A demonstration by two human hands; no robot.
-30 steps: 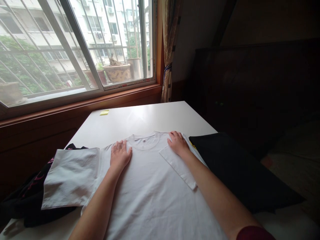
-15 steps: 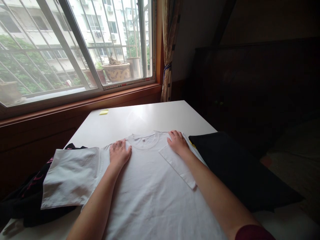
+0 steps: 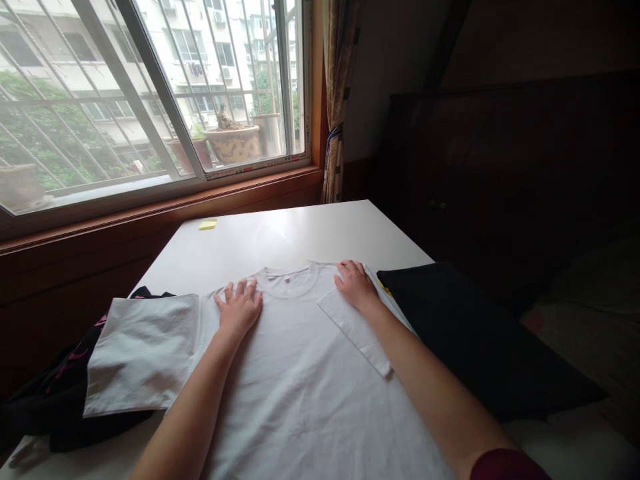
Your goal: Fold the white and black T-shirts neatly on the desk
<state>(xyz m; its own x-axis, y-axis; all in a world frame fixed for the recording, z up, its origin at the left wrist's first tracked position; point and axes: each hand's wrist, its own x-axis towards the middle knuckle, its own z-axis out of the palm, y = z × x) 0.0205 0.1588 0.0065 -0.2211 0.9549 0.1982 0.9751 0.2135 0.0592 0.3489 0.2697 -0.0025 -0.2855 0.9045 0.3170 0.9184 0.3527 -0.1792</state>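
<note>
A white T-shirt lies spread on the table with its round collar at the far end. Its sleeve on my right is folded inward over the body, while the sleeve on my left stretches outward over dark clothing. My left hand rests on the shoulder just left of the collar, its fingers spread and holding nothing. On the opposite shoulder, above the folded sleeve, my right hand lies with fingers stretched out and slightly bent. The lower end of the shirt runs out of view.
The white table has a yellow sticky note near its far left corner. Folded black cloth lies at the right. A black garment with pink print is heaped at the left. Beyond stand a barred window and a curtain.
The fingers of my left hand have spread apart, with the thumb and palm staying at the same shoulder. My right hand and the shirt look almost unchanged.
</note>
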